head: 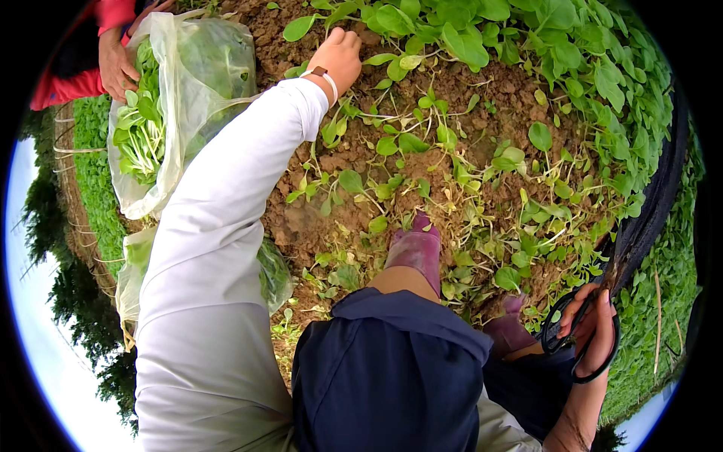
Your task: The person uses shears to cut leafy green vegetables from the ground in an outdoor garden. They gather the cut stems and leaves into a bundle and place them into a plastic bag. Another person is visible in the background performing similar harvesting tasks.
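My left hand [338, 59], with a white band at the wrist, is at the top centre over brown soil beside leafy green plants [466, 42]. Its fingers are curled, and whether they hold anything is hidden. At the lower right, my right hand [590, 325] grips black-handled scissors [612, 277]; their dark, worn blades point up the picture. Between the hands, cut leaves and pale stems [412, 141] lie scattered on the soil. At the upper left, a clear plastic bag [186, 85] holds leafy greens [141, 130].
A co-worker's hand [117, 65] touches the bag's greens. More bagged greens [275, 274] lie beside my left arm. My purple boots [415, 248] stand among the cuttings. Black sheeting [658, 186] edges the bed at right, with more green plants [649, 339] beyond.
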`<state>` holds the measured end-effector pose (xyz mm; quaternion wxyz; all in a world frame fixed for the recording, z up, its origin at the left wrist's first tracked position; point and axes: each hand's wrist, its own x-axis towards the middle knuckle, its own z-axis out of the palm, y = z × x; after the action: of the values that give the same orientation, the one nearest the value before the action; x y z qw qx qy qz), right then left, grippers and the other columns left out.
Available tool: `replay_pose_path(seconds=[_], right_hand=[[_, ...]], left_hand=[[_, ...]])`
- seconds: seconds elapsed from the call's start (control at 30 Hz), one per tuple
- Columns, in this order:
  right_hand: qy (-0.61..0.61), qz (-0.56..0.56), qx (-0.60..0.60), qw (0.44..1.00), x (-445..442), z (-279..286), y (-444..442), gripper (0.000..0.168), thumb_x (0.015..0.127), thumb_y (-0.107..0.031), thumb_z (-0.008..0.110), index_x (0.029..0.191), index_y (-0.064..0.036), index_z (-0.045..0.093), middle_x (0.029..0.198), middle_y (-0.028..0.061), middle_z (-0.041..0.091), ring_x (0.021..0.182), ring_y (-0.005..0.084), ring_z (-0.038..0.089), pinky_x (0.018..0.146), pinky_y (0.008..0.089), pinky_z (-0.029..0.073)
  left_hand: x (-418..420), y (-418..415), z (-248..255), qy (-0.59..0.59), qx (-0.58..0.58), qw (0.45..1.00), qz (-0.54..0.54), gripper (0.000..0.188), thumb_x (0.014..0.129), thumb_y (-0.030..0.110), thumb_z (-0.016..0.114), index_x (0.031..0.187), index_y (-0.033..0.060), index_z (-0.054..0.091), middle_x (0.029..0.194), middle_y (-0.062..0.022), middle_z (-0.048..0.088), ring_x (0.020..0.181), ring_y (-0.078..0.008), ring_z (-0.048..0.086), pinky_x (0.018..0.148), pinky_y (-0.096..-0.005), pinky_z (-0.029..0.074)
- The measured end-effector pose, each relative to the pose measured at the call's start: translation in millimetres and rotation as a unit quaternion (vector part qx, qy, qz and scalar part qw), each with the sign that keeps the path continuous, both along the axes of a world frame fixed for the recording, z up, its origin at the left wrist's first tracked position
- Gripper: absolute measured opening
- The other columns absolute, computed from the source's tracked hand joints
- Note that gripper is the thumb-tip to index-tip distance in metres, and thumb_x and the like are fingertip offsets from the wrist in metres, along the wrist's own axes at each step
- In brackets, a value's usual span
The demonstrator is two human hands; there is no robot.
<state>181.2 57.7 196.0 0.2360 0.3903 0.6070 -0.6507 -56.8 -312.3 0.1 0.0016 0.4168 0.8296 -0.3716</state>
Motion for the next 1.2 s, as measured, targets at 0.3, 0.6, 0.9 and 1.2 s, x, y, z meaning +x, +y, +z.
replay_pose_path(seconds=[0.3, 0.6, 0.9, 1.2], right_hand=[[0.011, 0.169, -0.024, 0.985, -30.0, -16.3, -51.4, 0.038, 0.089, -0.036, 0.045, 0.091, 0.001, 0.049, 0.067, 0.008, 0.055, 0.056, 0.0128, 0.05, 0.053, 0.0239, 0.041], [0.123, 0.428, 0.057, 0.894, -71.7, -74.6, -141.0, 0.042, 0.086, -0.039, 0.05, 0.078, 0.002, 0.053, 0.058, 0.0186, 0.05, 0.055, 0.034, 0.052, 0.053, 0.0372, 0.042], [0.089, 0.471, 0.103, 0.872, -79.6, -87.6, -149.4, 0.048, 0.086, -0.044, 0.048, 0.068, 0.001, 0.049, 0.056, 0.0199, 0.05, 0.057, 0.0373, 0.052, 0.053, 0.0413, 0.041], [0.084, 0.48, 0.118, 0.865, -65.5, -98.6, -141.5, 0.046, 0.085, -0.042, 0.05, 0.067, 0.001, 0.05, 0.053, 0.0181, 0.049, 0.051, 0.0359, 0.05, 0.049, 0.0402, 0.039]], left_hand=[[39.1, -16.4, 45.3, -0.195, 0.256, 0.886, 0.333, 0.019, 0.079, 0.022, 0.055, 0.077, 0.006, 0.066, 0.073, -0.0111, 0.064, 0.067, -0.0267, 0.062, 0.063, -0.0351, 0.047], [113.2, 10.2, 93.5, -0.352, 0.638, 0.43, 0.533, 0.021, 0.086, 0.015, 0.056, 0.099, -0.0008, 0.061, 0.071, 0.0028, 0.055, 0.064, -0.0045, 0.047, 0.06, -0.0187, 0.04], [125.5, 40.7, 100.8, -0.227, 0.574, 0.687, 0.383, 0.014, 0.074, 0.015, 0.065, 0.081, 0.0027, 0.066, 0.068, -0.012, 0.06, 0.058, -0.0244, 0.056, 0.053, -0.0323, 0.043], [128.1, 56.3, 98.6, -0.206, 0.436, 0.813, 0.326, 0.012, 0.072, 0.017, 0.061, 0.064, 0.0081, 0.063, 0.063, -0.0065, 0.054, 0.066, -0.024, 0.055, 0.064, -0.0357, 0.039]])
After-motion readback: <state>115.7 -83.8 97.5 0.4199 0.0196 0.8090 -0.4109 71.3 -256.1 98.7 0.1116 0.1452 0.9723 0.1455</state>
